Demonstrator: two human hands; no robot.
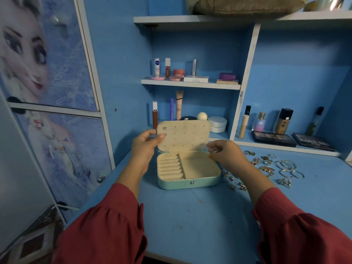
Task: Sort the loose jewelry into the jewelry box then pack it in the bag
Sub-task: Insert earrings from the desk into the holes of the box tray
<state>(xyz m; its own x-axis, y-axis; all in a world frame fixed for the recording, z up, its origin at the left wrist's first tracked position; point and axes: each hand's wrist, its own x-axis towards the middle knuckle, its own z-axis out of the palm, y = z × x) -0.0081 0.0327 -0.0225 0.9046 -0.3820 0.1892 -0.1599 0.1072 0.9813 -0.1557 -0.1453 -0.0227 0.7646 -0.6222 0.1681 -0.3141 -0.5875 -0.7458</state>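
The left hand (145, 147) has its fingers (159, 137) curled on the left edge of the box's raised lid (185, 135), thumb above, apparently to keep the lid upright and steady while earrings go into its holes. Two studs (165, 131) already sit in the lid's left column. The right hand (226, 155) hovers over the box's right side, fingers loosely curled together as if pinching something small; whether it holds anything cannot be told.

The box (187, 184), mint green with a cream lining, lies open on the blue table (190, 225) between the hands, ring rolls on the left and an open compartment on the right, both with nothing in them. Most of the jewelry (274, 167), hoops, rings and studs, is spread on the table just right of the box, within easy reach of the right hand, so sorting looks barely begun. No bag is in view.

On the shelf (190, 85) a white tube (157, 67) reads NIVEA; a palette (313, 142) at right reads MATTE; a small bottle (260, 121) reads SB.
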